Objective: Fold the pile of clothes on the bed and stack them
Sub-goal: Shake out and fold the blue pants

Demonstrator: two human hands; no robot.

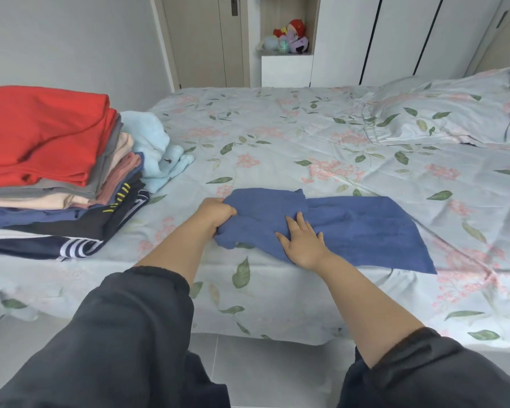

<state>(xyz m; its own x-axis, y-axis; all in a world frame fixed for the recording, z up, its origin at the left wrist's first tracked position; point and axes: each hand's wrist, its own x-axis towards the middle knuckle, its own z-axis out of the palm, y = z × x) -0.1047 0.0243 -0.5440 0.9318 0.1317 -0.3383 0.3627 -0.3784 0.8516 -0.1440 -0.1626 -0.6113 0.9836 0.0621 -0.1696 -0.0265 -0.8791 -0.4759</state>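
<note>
Plush toys [289, 36] sit in a niche [289, 10] between a door [206, 39] and white wardrobe [395, 33].

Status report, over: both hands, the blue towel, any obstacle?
Left hand grips blue towel at its left end. Right hand flat on its middle. Folded stack sits apart, far left; no obstacle.

Soft, even light filled the room, bright and diffuse, its source out of view. At the grip, where the left hand [215, 213] bunched the blue towel [365, 228], shadows were faint: a thin dark rim under the cloth's folds and beneath the right hand [302, 244] just beside it. Left of the grip, the red top of the stack [42, 134] glowed heavily saturated. Far beyond the grip, the wardrobe [395, 39] lines bowed and leaned with wide-angle distortion, and the plush toys [292, 36] looked soft. Nearer than the grip, the dark sleeves [115, 334] loomed oversized, detail muddy.
</note>
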